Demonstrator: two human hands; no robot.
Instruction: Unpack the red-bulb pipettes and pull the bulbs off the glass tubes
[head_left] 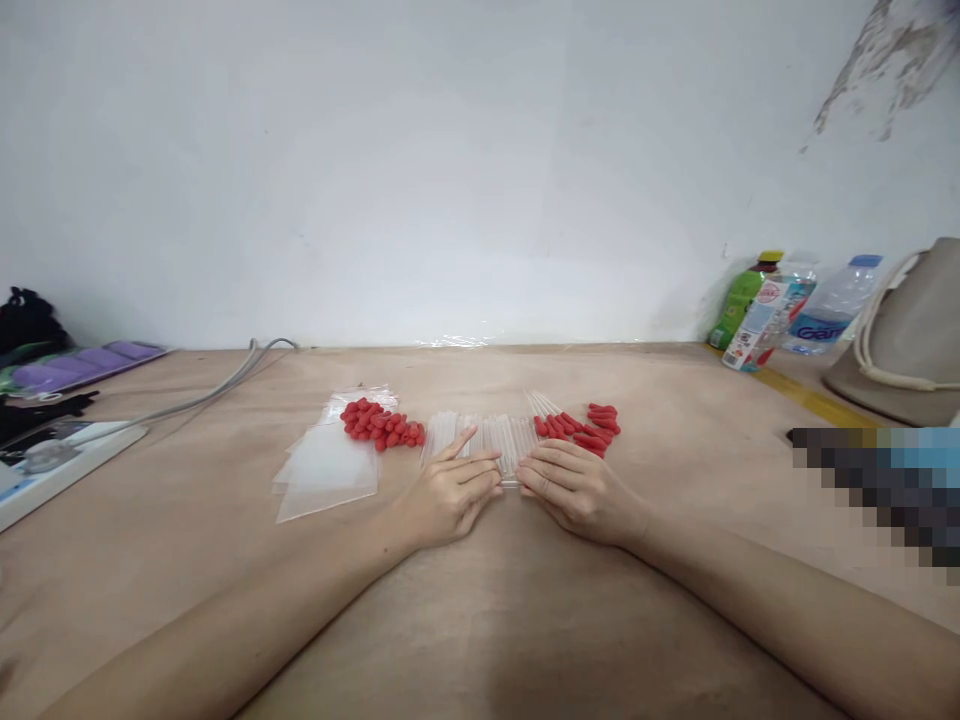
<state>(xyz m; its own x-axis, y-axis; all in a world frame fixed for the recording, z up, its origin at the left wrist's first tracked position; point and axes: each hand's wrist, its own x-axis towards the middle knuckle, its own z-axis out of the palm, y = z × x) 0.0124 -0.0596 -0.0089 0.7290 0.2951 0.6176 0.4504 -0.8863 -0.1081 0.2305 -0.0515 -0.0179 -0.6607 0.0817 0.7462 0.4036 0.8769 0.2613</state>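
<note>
My left hand (459, 488) and my right hand (574, 485) face each other low over the table, fingers closed. Between their fingertips runs a thin clear tube (510, 484), lying crosswise and held at both ends. Just behind the hands is a row of clear slender tubes (499, 440). Left of the row sits a heap of red rubber bulbs (375, 422). To the right are several droppers (559, 420) with red bulbs fitted on clear stems, partly hidden by my right hand, and more red bulb ends (602, 418) beside them.
Clear plastic bags (334, 465) lie under and beside the red heap. A power strip (75, 455) with a grey cable (202, 398) and a purple packet (94, 365) are at left. Bottles (832, 305), a beige bag (911, 330) and a blurred dark object (885, 480) are at right.
</note>
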